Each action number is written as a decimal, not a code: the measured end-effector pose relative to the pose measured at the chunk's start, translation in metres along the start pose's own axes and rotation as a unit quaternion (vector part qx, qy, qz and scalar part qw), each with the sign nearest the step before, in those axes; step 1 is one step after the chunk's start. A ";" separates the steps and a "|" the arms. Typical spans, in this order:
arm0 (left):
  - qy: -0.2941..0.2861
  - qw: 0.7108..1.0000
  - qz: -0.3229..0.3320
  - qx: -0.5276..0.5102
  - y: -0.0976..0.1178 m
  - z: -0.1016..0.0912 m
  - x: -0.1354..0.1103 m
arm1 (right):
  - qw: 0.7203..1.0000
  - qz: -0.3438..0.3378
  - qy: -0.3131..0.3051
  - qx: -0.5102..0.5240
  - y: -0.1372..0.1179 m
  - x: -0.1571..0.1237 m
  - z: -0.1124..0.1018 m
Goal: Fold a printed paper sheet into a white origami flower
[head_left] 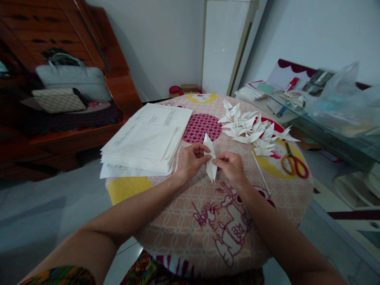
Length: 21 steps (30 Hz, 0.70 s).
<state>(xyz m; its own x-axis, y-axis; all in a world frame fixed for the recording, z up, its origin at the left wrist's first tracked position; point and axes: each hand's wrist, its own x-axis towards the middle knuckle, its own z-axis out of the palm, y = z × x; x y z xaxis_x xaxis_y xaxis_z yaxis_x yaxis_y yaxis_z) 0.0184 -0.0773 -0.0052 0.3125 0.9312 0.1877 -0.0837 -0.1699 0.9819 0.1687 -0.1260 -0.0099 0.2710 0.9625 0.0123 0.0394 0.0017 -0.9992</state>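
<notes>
Between my hands, just above the round table, is a narrow diamond of folded white paper [210,170], its long points facing away from and towards me. My left hand [192,159] pinches its left edge between thumb and fingers. From the right, my right hand [230,164] pinches the same paper near its middle. Beyond my right hand lies a heap of folded paper cranes [249,124], some on a red item partly hidden under them. A thin white stick [261,172] rests to the right of my right hand.
A thick stack of printed paper sheets [142,138] lies at the table's left. Scissors [293,163] with orange and red handles are near the right edge of the patterned tablecloth [184,221]. A glass shelf with a plastic bag [335,103] stands at right, a wooden bench [118,75] at left.
</notes>
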 end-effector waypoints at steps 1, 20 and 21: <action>0.005 1.000 0.004 -0.001 0.000 0.000 0.000 | 1.000 0.000 0.000 0.003 0.000 0.000 0.000; 0.017 1.000 -0.014 0.007 0.006 0.002 -0.003 | 0.999 0.013 -0.039 0.019 0.002 0.000 -0.002; 0.019 1.000 -0.013 0.013 0.006 0.002 -0.003 | 0.999 0.015 -0.039 0.015 0.002 0.000 -0.002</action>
<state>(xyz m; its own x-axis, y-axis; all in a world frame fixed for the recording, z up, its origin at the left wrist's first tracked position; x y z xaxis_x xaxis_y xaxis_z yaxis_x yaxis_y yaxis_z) 0.0190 -0.0821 -0.0003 0.2788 0.9467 0.1614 -0.0512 -0.1532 0.9869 0.1703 -0.1266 -0.0118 0.1961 0.9804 -0.0198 0.0037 -0.0210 -0.9998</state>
